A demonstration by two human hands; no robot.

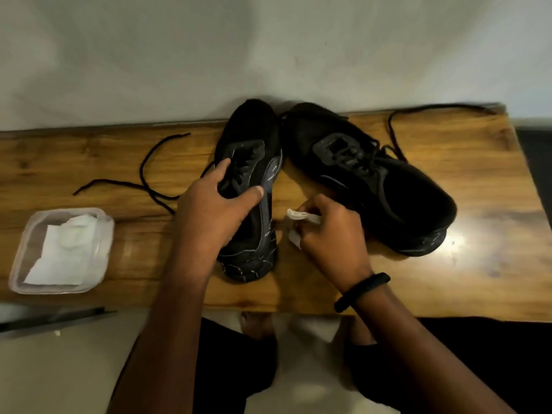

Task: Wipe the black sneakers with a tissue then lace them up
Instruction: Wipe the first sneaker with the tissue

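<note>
Below me, the wooden table (448,282) stretches from side to side against a pale wall (268,49), its varnish catching a bright glare near the right end. On it stand the two black sneakers, toes pointing away from me toward the wall and nearly touching up there, heels fanning apart toward my edge. The right sneaker (373,180) sits angled, heel swung out to the right, with its lace (394,127) partly threaded and the loose end looping off toward the far right corner of the table. The left sneaker (254,162) stands straighter, in front of my chest, and its lace (143,174) trails out loose across the wood to the left. Near the table's left front edge lies a clear plastic container (18,258) with folded white tissues (62,252) inside. My left hand (215,213) is clamped over the left sneaker's collar, fingers curled on the outer side and thumb pressed across the opening, holding it steady. My right hand (331,237), with a black band (361,291) around the wrist, sits in the gap between the two shoes, fingers pinched tight around a small crumpled tissue (298,218). That wad is right beside the inner side of the left sneaker, though I cannot tell whether it is touching.
</note>
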